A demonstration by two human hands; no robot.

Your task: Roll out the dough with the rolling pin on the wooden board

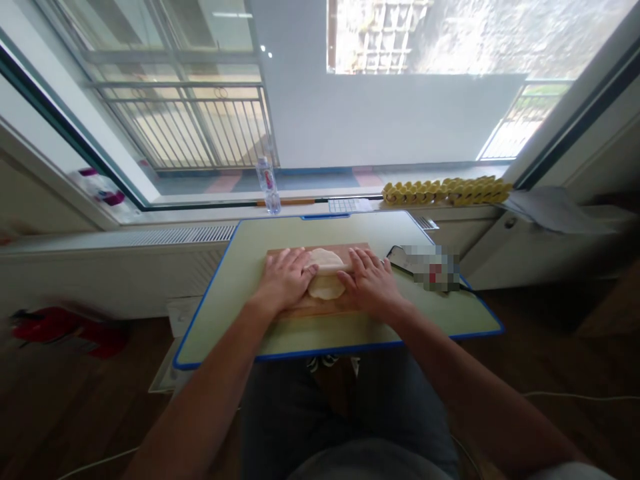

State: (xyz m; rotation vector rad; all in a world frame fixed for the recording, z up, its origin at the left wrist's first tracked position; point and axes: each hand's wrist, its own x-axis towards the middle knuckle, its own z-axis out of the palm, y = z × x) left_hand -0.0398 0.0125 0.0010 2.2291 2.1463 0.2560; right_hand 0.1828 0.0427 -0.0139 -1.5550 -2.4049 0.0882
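Note:
A flattened round of pale dough lies on a wooden board. Across its middle runs a light-coloured rolling pin. My left hand rests over the pin's left end, its thumb pointing inward along the dough. Over the right end, my right hand curves its fingers forward, with the thumb near the dough's edge. Both hands hold the pin down from above, so its ends are hidden under them. Dough shows in front of and behind the pin.
The board lies on a small pale-green table with a blue rim. A phone, partly blurred out, is on its right side. Along the windowsill stand a clear bottle and a yellow folded strip. Red objects lie at the floor's left.

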